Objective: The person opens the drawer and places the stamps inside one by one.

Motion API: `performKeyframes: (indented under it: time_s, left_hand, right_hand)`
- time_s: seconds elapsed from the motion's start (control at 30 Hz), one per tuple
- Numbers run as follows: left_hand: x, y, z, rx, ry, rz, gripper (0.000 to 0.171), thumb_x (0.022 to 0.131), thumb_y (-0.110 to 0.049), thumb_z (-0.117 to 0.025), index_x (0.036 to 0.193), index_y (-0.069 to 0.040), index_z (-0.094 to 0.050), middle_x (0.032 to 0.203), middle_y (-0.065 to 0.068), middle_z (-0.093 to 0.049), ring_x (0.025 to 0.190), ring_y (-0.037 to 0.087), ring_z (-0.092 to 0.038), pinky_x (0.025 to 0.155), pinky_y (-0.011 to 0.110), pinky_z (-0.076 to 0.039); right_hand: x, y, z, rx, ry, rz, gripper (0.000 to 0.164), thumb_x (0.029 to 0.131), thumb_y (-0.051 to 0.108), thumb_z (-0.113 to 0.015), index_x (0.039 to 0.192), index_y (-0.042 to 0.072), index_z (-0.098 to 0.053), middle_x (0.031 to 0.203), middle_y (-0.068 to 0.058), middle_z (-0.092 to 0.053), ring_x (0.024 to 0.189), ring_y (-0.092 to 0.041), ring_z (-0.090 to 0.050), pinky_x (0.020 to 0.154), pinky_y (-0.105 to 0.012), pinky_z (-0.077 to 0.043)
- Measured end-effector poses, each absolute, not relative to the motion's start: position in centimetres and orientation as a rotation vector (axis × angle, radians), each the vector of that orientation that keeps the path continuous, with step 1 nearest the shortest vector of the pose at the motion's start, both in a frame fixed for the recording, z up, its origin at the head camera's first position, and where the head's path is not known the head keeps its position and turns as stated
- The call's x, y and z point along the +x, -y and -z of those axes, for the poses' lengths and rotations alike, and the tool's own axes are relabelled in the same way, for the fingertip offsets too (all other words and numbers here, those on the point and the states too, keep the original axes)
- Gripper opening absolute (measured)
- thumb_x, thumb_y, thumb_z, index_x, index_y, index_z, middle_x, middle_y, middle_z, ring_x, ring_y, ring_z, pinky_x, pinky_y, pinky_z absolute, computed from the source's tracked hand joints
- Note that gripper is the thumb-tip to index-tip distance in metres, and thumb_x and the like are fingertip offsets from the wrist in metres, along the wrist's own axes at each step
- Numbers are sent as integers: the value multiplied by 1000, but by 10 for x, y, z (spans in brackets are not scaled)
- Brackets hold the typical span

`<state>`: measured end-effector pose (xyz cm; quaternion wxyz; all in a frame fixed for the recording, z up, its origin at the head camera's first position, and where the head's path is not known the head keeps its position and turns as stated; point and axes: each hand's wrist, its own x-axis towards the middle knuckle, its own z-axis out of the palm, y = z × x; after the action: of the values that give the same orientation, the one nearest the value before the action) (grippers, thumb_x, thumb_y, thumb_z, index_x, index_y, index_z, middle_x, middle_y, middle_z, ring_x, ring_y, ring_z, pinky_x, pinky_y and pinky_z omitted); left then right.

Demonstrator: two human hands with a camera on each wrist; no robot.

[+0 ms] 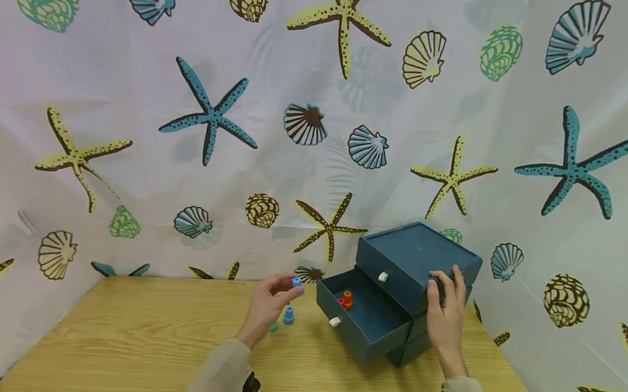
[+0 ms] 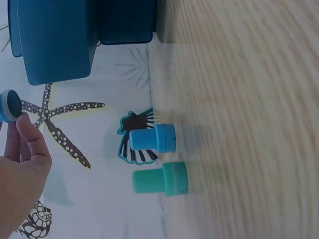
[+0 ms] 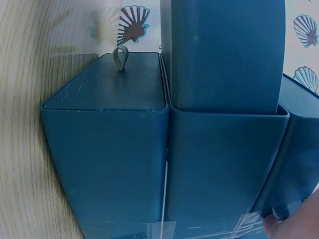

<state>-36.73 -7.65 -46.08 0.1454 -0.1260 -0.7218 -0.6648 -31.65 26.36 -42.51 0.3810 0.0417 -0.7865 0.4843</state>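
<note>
My left hand (image 1: 267,306) pinches a small blue stamp (image 1: 296,282) between thumb and fingers, above the table beside the pulled-out drawer (image 1: 387,333). In the left wrist view the held stamp (image 2: 11,105) shows its dark round end. Below that hand, another blue stamp (image 1: 289,316) and a green stamp (image 2: 158,179) stand on the table. Inside the drawer are an orange-red stamp (image 1: 347,299) and a pinkish-red one (image 1: 341,302). My right hand (image 1: 446,312) rests on the near right edge of the dark blue drawer unit (image 1: 418,249), fingers extended on its top.
The unit has stacked drawers; the middle one sticks out toward the left hand. A pale pull tab (image 1: 382,276) sits on the top drawer, another (image 1: 334,322) on the pulled-out one. A cloth (image 1: 149,181) printed with shells and starfish hangs behind the wooden table (image 1: 142,329).
</note>
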Motion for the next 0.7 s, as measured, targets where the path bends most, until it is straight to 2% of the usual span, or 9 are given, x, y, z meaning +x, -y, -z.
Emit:
performKeyframes:
  time_s: [0.33, 0.5, 0.7]
  left_hand:
    - [-360, 56, 451, -371, 1980, 1938, 28, 85, -21, -78, 112, -16, -74, 104, 9, -73, 93, 13, -66, 77, 26, -52]
    - [-356, 47, 447, -358, 1959, 1954, 26, 85, -15, -78, 111, -11, -74, 105, 12, -73, 91, 12, -67, 74, 24, -51]
    - [-333, 38, 427, -388, 1971, 1947, 24, 86, -10, -76, 108, -2, -73, 105, 17, -72, 89, 11, -67, 74, 22, -52]
  right_hand:
    - [-316, -264, 424, 120, 1997, -1244, 31, 104, 29, -48, 128, 11, -57, 163, -9, -15, 149, -40, -14, 106, -73, -22]
    - [-316, -262, 424, 115, 2004, -1242, 32, 104, 30, -48, 128, 11, -57, 164, -8, -15, 149, -40, -15, 106, -73, -23]
    - [-314, -261, 424, 111, 2008, -1252, 32, 104, 29, -48, 129, 11, -57, 164, -8, -15, 149, -40, -14, 106, -72, -23]
